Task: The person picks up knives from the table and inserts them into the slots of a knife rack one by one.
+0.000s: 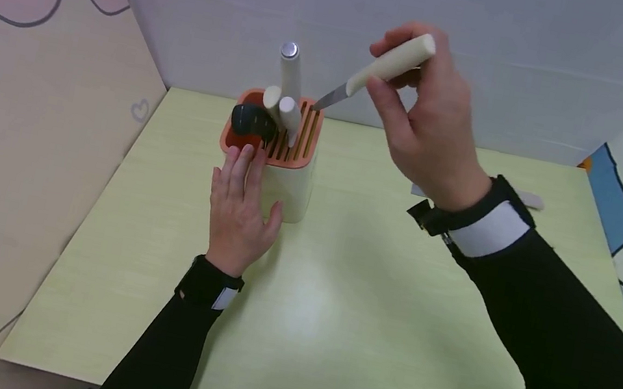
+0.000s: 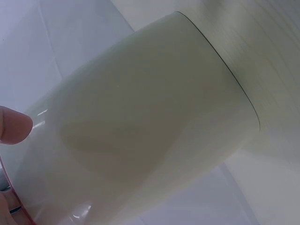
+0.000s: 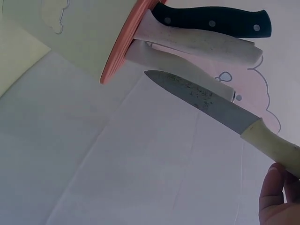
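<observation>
Knife (image 1: 370, 73), cream handle, short steel blade: held in the air above and just right of the knife block (image 1: 285, 169), blade pointing down and left, its tip near the block's slotted top but not yet in any slot. In the right wrist view the blade shows speckled marks and its point lies just short of the block's orange rim (image 3: 124, 42).

Knife block, cream body with orange top: stands upright on the yellow-green table (image 1: 359, 314), toward the far edge. Already seated in it: two cream-handled pieces (image 1: 285, 110), one taller cream handle with a metal cap (image 1: 288, 69), and one black-handled piece (image 1: 252, 120) at the left side. By my reading, most of the set is stowed and this knife is the piece in hand; lowering it into an open slot at the right side of the top is what remains.

Right hand (image 1: 424, 124): raised above the table, wrist bent, thumb and fingers pinched round the knife handle near its butt end, forearm in a dark sleeve coming in from the lower right.

Left hand (image 1: 237, 206): laid against the near side of the block, fingers straight and pointing up toward the rim, thumb against the cream wall, steadying it. The left wrist view shows only the block's smooth wall and a fingertip (image 2: 14, 124) touching it.

Hands well apart, one on each item.

Small pale object (image 1: 526, 201) lies on the table beyond the right wrist; too hidden to identify.
</observation>
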Motion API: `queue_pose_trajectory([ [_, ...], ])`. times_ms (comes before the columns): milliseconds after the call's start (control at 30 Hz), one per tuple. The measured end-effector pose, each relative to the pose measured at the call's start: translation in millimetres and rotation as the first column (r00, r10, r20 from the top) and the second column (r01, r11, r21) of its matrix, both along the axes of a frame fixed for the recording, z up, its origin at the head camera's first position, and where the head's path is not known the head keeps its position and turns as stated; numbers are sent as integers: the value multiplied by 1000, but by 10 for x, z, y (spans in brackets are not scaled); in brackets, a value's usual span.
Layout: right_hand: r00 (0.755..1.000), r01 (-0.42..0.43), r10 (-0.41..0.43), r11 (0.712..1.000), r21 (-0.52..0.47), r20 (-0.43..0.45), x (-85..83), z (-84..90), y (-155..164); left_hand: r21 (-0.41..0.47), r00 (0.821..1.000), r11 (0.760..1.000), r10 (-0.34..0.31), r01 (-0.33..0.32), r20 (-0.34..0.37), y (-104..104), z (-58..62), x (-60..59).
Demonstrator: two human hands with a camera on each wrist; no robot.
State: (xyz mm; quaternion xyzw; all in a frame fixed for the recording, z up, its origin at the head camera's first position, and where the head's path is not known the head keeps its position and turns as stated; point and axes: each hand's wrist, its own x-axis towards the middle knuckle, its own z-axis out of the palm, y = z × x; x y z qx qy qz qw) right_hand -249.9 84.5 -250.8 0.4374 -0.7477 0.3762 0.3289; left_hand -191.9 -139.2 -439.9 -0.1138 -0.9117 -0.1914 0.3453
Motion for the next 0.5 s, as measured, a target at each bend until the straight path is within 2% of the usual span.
queue_pose_trajectory([
  [167, 999, 21, -15, 993, 117, -45, -79, 3, -79, 1, 1000, 1000, 1, -1, 0, 2, 6, 3],
  [500, 998, 55, -58, 979, 195, 11, -195, -25, -252, 5, 1000, 1000, -6, 7, -18, 14, -1, 6],
])
